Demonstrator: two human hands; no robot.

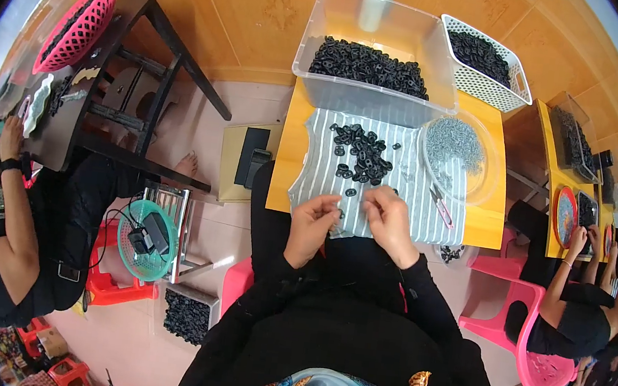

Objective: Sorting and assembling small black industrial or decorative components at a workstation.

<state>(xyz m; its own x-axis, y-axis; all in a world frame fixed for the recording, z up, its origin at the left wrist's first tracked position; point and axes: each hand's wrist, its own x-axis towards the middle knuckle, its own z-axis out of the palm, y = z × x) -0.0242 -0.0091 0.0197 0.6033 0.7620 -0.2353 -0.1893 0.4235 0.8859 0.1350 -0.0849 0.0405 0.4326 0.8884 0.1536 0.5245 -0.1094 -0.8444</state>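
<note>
Black pieces (367, 154) | heaped just beyond fingers (379, 199) | on striped cloth (317, 148)

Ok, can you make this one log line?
Left hand, right hand: over striped cloth, grip unclear | black pieces: mostly beyond hands | silver bits: at right | pink-handled tool: on cloth

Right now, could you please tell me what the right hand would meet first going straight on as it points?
Most likely the pile of small black pieces on the striped cloth, though how high the right hand sits above it is hard to judge.
</note>
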